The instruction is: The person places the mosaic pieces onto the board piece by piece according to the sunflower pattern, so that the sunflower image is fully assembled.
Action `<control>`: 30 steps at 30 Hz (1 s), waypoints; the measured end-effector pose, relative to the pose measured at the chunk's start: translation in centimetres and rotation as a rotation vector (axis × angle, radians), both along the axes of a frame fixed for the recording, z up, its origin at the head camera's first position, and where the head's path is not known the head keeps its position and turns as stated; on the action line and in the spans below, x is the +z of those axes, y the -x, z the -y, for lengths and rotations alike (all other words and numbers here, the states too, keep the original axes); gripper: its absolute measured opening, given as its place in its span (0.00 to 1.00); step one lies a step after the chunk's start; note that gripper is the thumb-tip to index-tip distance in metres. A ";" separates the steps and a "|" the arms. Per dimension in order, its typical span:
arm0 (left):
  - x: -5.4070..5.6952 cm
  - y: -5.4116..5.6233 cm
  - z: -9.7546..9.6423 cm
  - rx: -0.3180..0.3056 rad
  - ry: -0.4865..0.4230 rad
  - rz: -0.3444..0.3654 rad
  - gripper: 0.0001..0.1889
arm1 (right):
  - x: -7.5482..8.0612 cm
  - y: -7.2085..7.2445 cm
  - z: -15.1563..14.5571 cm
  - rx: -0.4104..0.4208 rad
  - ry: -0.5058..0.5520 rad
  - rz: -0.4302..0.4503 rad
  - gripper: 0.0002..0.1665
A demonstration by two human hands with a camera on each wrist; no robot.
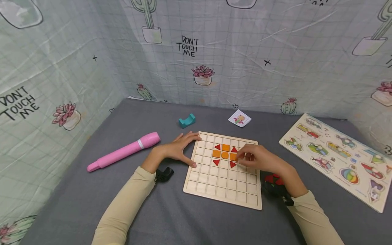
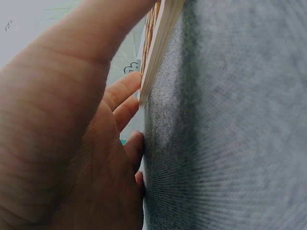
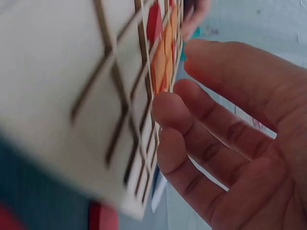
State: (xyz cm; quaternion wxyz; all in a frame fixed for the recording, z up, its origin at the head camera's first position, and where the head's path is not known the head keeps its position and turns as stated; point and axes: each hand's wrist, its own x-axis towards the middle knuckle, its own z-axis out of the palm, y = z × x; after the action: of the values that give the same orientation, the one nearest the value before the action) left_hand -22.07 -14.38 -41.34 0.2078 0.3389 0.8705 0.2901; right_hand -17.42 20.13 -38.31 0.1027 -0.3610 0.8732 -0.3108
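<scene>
A square wooden grid board (image 1: 211, 183) lies on the grey cloth. Around an orange circle (image 1: 225, 155) on it sit orange squares (image 1: 225, 147) above, left and right, with red triangles (image 1: 216, 162) at the diagonals. My left hand (image 1: 177, 148) spreads along the board's left edge, thumb and forefinger at the rim; its fingers (image 2: 125, 88) reach the edge in the left wrist view. My right hand (image 1: 258, 157) is over the right part of the board, loosely bent fingertips (image 3: 169, 112) right at the surface beside the right orange square. No piece shows between them.
Red pieces (image 1: 274, 179) lie by my right wrist, partly covered. Behind the board are a teal curved block (image 1: 187, 120) and a small pattern card (image 1: 240, 118). A pink pen-shaped object (image 1: 124, 151) lies left; a picture puzzle board (image 1: 333, 160) lies right. Printed cloth walls stand behind.
</scene>
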 end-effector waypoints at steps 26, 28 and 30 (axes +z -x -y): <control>0.4 -0.1 0.0 0.014 0.005 0.010 0.51 | 0.4 -2.1 -11.3 -0.125 0.015 0.119 0.09; 0.4 -0.2 0.0 0.011 0.002 0.009 0.51 | 0.3 -2.2 -12.1 -0.110 -0.007 0.135 0.09; 0.3 -0.2 0.0 0.005 0.003 0.010 0.51 | 0.3 -2.3 -12.7 -0.088 -0.016 0.181 0.09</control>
State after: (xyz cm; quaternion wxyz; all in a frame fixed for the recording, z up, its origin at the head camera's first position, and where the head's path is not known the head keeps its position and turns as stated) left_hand -21.85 -14.35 -41.04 0.2121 0.3350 0.8706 0.2912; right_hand -15.08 32.86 -38.05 0.1704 -0.2921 0.8778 -0.3393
